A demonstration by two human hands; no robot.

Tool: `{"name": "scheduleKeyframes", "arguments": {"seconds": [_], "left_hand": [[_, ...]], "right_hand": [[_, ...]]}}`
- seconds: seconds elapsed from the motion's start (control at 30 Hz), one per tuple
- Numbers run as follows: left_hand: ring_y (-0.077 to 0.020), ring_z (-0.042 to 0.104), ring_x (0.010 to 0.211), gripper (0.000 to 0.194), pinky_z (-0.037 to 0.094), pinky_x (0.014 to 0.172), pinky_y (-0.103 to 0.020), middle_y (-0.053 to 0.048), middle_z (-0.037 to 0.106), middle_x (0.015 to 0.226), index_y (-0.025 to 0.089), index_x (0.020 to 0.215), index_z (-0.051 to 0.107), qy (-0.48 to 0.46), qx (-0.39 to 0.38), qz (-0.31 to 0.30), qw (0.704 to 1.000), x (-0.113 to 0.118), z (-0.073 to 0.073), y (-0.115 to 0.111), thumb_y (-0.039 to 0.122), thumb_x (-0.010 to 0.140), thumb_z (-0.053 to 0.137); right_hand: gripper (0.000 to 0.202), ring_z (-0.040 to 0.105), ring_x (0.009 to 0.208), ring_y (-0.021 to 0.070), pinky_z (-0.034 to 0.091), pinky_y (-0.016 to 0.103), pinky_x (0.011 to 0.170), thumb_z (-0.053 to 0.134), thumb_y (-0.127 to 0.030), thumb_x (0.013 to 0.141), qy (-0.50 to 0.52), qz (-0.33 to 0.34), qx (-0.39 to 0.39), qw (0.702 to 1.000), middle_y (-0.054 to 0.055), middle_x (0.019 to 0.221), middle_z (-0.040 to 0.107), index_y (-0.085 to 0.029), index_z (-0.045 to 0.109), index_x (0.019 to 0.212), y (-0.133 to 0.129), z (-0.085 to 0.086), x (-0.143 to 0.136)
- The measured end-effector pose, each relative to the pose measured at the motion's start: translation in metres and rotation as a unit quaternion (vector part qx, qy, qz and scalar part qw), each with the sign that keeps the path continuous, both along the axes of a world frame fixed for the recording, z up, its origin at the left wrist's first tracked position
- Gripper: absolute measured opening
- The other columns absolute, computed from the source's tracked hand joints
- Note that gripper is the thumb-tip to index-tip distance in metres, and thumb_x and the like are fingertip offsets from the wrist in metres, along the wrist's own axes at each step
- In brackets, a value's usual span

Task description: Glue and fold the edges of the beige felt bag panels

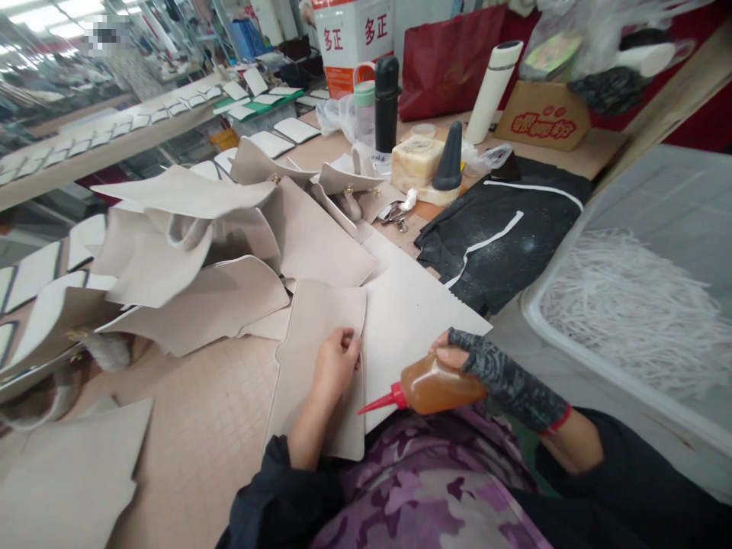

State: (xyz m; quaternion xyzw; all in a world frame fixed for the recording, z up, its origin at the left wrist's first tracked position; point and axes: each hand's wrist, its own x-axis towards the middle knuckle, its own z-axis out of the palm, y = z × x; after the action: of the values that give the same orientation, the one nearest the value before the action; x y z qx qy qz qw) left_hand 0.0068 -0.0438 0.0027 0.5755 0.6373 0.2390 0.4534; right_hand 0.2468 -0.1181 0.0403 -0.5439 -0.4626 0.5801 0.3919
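My left hand (337, 360) rests on a beige bag panel (320, 313) near its right edge. Its fingers are curled in; whatever is in them, if anything, is hidden. In my right hand (460, 352), which wears a dark patterned fingerless glove, is a squeeze bottle (440, 387) of amber liquid. The bottle lies nearly level, its red pointed nozzle (384, 399) aimed left, just past the panel's right edge. Beneath the panel and to its right spreads a pale sheet (412, 305).
Beige bag pieces (197, 297) with handles pile up at left. A translucent bin (537, 313) of white strips stands at right. Behind are a black cloth (515, 252), a pale block (416, 162), a dark cone (449, 160), a black bottle (386, 107) and a white flask (492, 91).
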Motion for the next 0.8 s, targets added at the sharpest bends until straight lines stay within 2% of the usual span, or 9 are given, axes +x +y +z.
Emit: {"name": "scheduleKeyframes", "arguments": {"seconds": [0.07, 0.17, 0.27, 0.37, 0.5, 0.6, 0.73, 0.8], "left_hand": [[-0.0109, 0.054, 0.046, 0.026, 0.045, 0.048, -0.024, 0.001, 0.059, 0.066, 0.014, 0.099, 0.058, 0.016, 0.007, -0.015, 1.000, -0.001, 0.002, -0.002, 0.028, 0.083, 0.045], [-0.0157, 0.061, 0.070, 0.022, 0.049, 0.069, -0.029, -0.006, 0.064, 0.081, 0.015, 0.095, 0.063, 0.108, 0.101, -0.087, 0.985, 0.000, 0.007, -0.008, 0.020, 0.082, 0.046], [-0.0203, 0.059, 0.088, 0.024, 0.046, 0.081, -0.032, -0.009, 0.063, 0.093, 0.017, 0.096, 0.065, 0.223, 0.166, -0.153, 0.948, 0.002, 0.014, -0.014, 0.016, 0.084, 0.044], [-0.0211, 0.057, 0.089, 0.029, 0.045, 0.082, -0.033, -0.009, 0.062, 0.093, 0.018, 0.096, 0.066, 0.283, 0.170, -0.205, 0.921, -0.001, 0.016, -0.019, 0.016, 0.087, 0.038], [-0.0204, 0.055, 0.098, 0.033, 0.044, 0.089, -0.033, -0.009, 0.061, 0.106, 0.017, 0.106, 0.063, 0.247, 0.186, -0.282, 0.908, -0.014, 0.014, -0.022, 0.013, 0.087, 0.036], [-0.0228, 0.049, 0.114, 0.036, 0.040, 0.096, -0.039, -0.007, 0.058, 0.121, 0.024, 0.117, 0.058, 0.267, 0.207, -0.315, 0.887, -0.022, 0.015, -0.023, 0.013, 0.088, 0.038], [-0.0287, 0.039, 0.128, 0.034, 0.030, 0.104, -0.050, -0.006, 0.052, 0.134, 0.026, 0.116, 0.058, 0.332, 0.236, -0.329, 0.852, -0.031, 0.024, -0.024, 0.018, 0.085, 0.048], [-0.0302, 0.036, 0.130, 0.039, 0.026, 0.106, -0.053, -0.008, 0.047, 0.139, 0.025, 0.121, 0.054, 0.354, 0.263, -0.298, 0.847, -0.041, 0.032, -0.023, 0.021, 0.082, 0.052]], "right_hand": [[0.019, 0.058, 0.064, 0.0164, 0.046, 0.028, 0.059, 0.060, -0.038, 0.076, 0.124, -0.066, -0.054, 0.989, 0.000, 0.073, 0.063, -0.019, 0.061, 0.079, 0.013, -0.004, 0.008], [0.023, 0.056, 0.060, 0.0179, 0.045, 0.029, 0.051, 0.058, -0.041, 0.072, 0.262, -0.143, -0.083, 0.951, 0.002, 0.071, 0.062, -0.021, 0.061, 0.082, 0.037, -0.014, 0.010], [0.031, 0.053, 0.060, 0.0198, 0.044, 0.031, 0.048, 0.048, -0.049, 0.070, 0.308, -0.150, -0.069, 0.937, 0.003, 0.069, 0.059, -0.023, 0.059, 0.084, 0.060, -0.028, 0.002], [0.030, 0.052, 0.062, 0.0206, 0.045, 0.033, 0.048, 0.044, -0.048, 0.069, 0.364, -0.144, -0.074, 0.917, 0.004, 0.069, 0.059, -0.023, 0.057, 0.082, 0.074, -0.039, -0.009], [0.031, 0.053, 0.062, 0.0200, 0.045, 0.032, 0.049, 0.044, -0.045, 0.075, 0.391, -0.126, -0.095, 0.907, 0.005, 0.070, 0.060, -0.021, 0.059, 0.087, 0.077, -0.046, -0.014], [0.031, 0.053, 0.060, 0.0188, 0.045, 0.030, 0.049, 0.047, -0.045, 0.077, 0.394, -0.116, -0.102, 0.906, 0.005, 0.067, 0.060, -0.019, 0.061, 0.086, 0.075, -0.046, -0.013], [0.031, 0.055, 0.061, 0.0184, 0.047, 0.030, 0.051, 0.048, -0.044, 0.078, 0.388, -0.120, -0.105, 0.908, 0.005, 0.067, 0.061, -0.018, 0.063, 0.085, 0.073, -0.046, -0.014], [0.032, 0.056, 0.063, 0.0197, 0.048, 0.033, 0.054, 0.047, -0.046, 0.078, 0.372, -0.130, -0.097, 0.914, 0.005, 0.069, 0.063, -0.019, 0.062, 0.086, 0.073, -0.047, -0.015]]}}
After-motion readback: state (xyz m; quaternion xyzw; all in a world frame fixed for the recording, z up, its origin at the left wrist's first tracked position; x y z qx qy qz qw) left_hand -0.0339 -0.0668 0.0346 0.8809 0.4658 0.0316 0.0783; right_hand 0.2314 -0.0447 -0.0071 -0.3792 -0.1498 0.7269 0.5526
